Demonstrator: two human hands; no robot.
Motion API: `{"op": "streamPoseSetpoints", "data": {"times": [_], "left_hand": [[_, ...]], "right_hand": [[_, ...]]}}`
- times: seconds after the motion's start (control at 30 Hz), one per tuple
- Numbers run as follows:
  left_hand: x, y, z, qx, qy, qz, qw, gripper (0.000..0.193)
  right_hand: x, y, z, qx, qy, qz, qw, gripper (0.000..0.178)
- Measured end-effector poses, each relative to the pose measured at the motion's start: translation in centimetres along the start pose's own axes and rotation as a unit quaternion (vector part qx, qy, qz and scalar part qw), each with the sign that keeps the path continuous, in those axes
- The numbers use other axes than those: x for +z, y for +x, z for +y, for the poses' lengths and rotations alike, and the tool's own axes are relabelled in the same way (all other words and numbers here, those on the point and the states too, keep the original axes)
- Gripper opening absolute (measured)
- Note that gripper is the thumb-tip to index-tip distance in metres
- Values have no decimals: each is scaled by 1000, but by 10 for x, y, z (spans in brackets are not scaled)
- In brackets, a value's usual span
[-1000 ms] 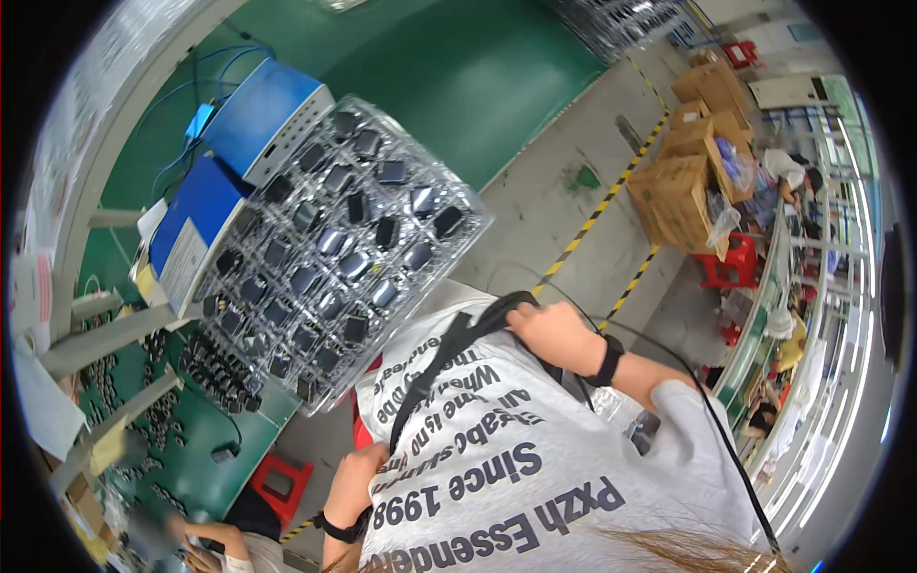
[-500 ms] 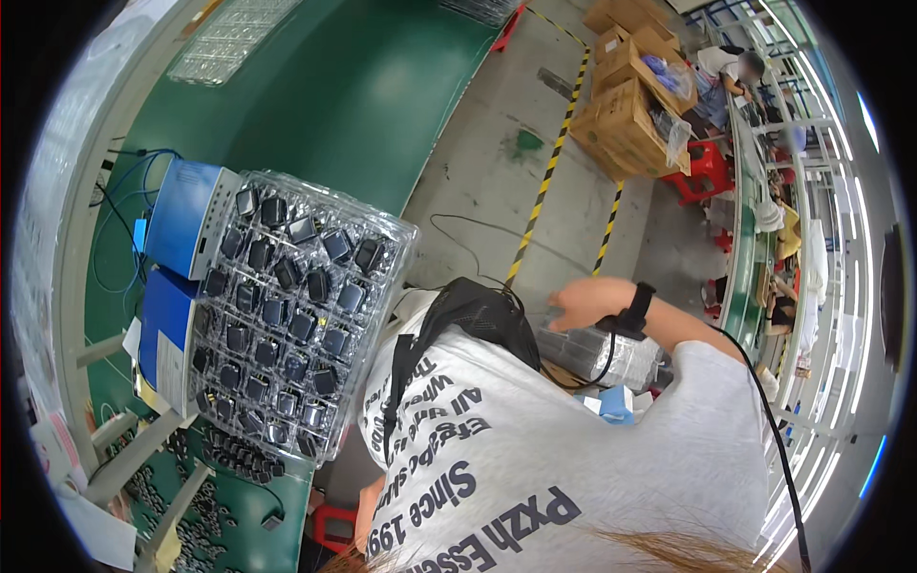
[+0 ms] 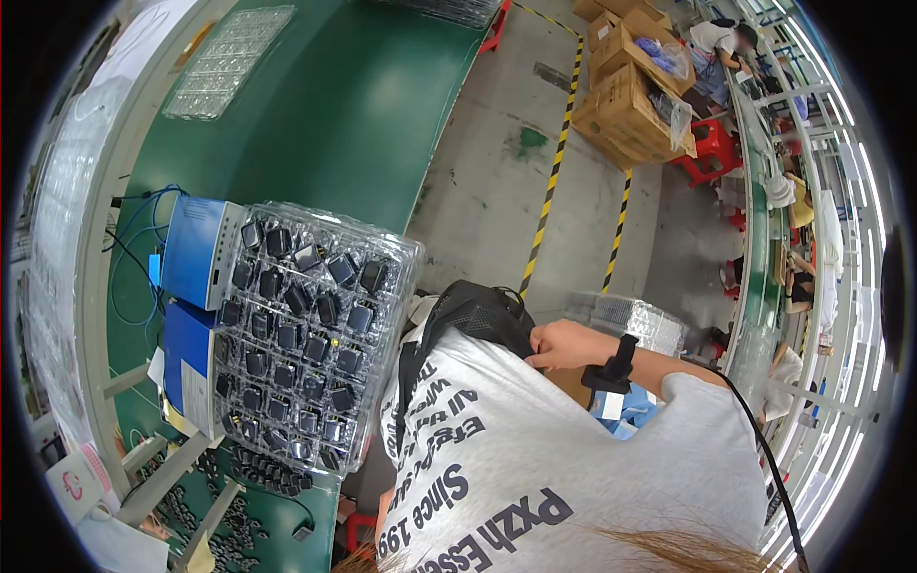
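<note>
My right hand [image 3: 565,345], with a black strap [image 3: 619,365] round its wrist, is at the right edge of a black mesh bag [image 3: 485,320] against my front. Its fingers are bent and closed at the bag's edge; the fingertips are partly hidden. My left hand is out of sight; only a bit of that arm shows at the lower edge. To the left, a clear plastic tray [image 3: 409,272] holds many small black square devices [image 3: 373,277] in its pockets.
The tray lies on a green table [image 3: 325,143] beside blue boxes [image 3: 196,253]. Small black parts [image 3: 272,471] lie below it. Another clear tray [image 3: 229,67] is further off. A stack of clear trays [image 3: 640,322] stands near my right arm. Cardboard boxes [image 3: 626,110] and a red stool [image 3: 712,153] stand beyond.
My right hand has moved left and down, from the air beside the bag to its edge. The view has shifted slightly, and the tray appears a little lower and further right.
</note>
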State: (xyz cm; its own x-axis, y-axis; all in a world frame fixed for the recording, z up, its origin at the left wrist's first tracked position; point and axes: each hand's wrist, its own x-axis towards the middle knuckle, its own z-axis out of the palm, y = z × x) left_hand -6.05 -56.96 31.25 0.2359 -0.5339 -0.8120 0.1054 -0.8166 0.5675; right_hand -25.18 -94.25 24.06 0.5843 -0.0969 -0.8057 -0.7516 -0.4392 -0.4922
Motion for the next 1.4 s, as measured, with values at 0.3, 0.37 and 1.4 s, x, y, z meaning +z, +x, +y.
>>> {"op": "streamPoseSetpoints", "data": {"times": [0.3,0.37,1.4], "left_hand": [[-33,71,105,344,200,76,914,29],[-16,128,147,437,227,5,870,28],[42,195,79,431,98,121,889,29]], "right_hand": [[-31,35,7,-295,76,179,936,23],[-29,44,16,-296,-26,193,935,21],[-85,26,-53,-175,-370,50,911,42]]}}
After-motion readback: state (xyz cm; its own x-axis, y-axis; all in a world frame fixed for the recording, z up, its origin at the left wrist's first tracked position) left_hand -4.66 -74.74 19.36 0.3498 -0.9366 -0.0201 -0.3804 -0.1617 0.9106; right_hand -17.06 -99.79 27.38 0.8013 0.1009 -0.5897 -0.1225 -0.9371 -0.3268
